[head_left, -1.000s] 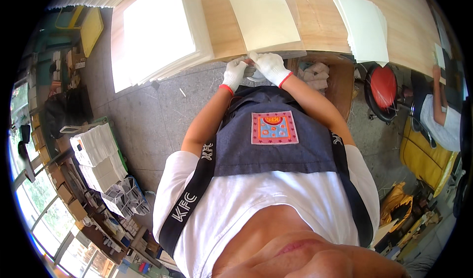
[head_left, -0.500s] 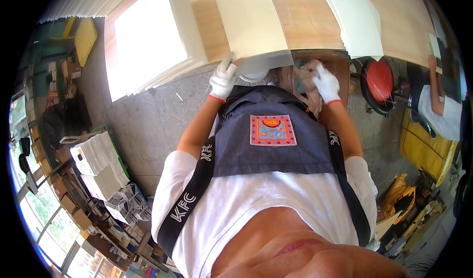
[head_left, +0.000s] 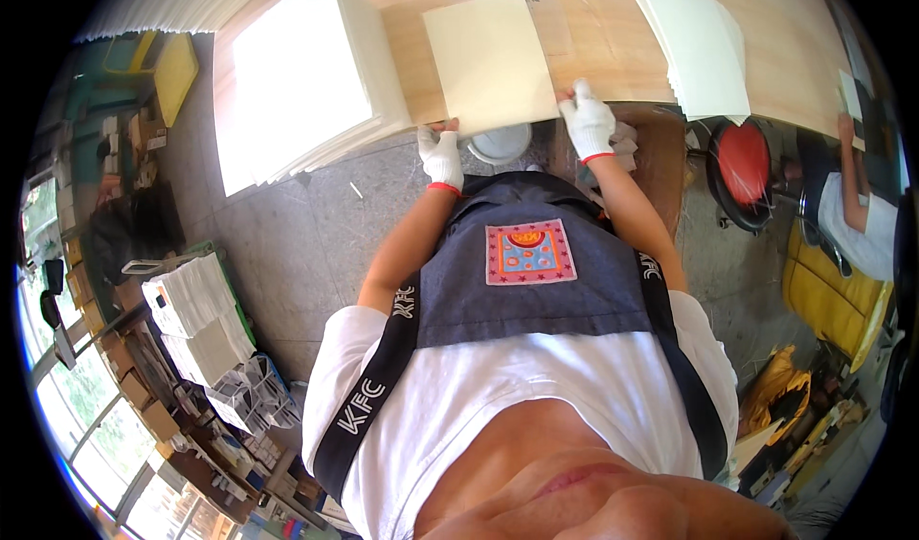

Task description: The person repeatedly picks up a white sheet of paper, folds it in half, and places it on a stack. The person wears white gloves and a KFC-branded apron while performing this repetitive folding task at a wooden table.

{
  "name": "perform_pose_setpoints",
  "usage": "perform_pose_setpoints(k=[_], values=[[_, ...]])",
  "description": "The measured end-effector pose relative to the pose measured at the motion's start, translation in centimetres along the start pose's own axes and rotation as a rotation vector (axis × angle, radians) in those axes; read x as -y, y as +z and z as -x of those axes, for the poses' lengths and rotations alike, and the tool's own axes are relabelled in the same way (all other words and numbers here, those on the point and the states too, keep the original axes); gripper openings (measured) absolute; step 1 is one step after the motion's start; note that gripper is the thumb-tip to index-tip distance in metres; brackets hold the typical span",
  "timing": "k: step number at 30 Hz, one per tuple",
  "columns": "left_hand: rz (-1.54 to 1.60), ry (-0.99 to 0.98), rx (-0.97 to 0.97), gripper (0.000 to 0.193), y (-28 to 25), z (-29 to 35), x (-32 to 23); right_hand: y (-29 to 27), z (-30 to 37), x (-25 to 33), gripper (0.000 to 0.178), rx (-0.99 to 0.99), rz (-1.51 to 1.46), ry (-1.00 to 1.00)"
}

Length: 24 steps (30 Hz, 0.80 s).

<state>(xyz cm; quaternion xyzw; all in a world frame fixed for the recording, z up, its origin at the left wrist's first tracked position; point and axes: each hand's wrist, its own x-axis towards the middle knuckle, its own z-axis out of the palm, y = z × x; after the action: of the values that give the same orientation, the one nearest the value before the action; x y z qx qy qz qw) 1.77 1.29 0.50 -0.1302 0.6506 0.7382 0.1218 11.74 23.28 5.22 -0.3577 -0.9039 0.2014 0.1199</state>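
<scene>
The sheet is pale cream and plain. The counter is light brown wood with grain. Both gloves are white with red cuffs: left hand, right hand. The apron is dark blue-grey with a pink-bordered, multicoloured patch. The stool is red.

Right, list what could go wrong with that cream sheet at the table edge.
1. The cream sheet overhangs the near edge of the wooden table. Only the gloved left hand and right hand touch its lower corners, so it could slide off toward the white bucket below.
2. The big white stack lies close beside it; a sideways shift might snag its fanned edges.
</scene>
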Motion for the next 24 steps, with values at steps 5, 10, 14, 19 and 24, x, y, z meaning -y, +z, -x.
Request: perform_pose_setpoints(k=[5, 10, 14, 19, 24], values=[[0.118, -0.121, 0.275, 0.032, 0.7, 2.4, -5.1, -3.1, -0.1, -1.5, 0.039, 0.404, -0.294, 0.232], [-0.388, 0.249, 0.407, 0.026, -0.3, 6.9, -18.1, -0.6, 1.0, 0.3, 0.027, 0.826, -1.448, 0.353], [-0.280, 0.491, -0.003, 0.021, -5.2, 7.6, -24.9, -3.4, -1.0, 11.9, 0.033, 0.762, -1.346, 0.051], [-0.408, 0.564, -0.199, 0.029, -10.5, 3.0, -28.9, -4.9, -3.1, 23.8, 0.030, 0.836, -1.095, -0.175], [-0.152, 0.480, -0.213, 0.036, -13.5, -0.8, -24.0, -5.0, -3.3, 22.9, 0.036, 0.859, -0.943, -0.221]])
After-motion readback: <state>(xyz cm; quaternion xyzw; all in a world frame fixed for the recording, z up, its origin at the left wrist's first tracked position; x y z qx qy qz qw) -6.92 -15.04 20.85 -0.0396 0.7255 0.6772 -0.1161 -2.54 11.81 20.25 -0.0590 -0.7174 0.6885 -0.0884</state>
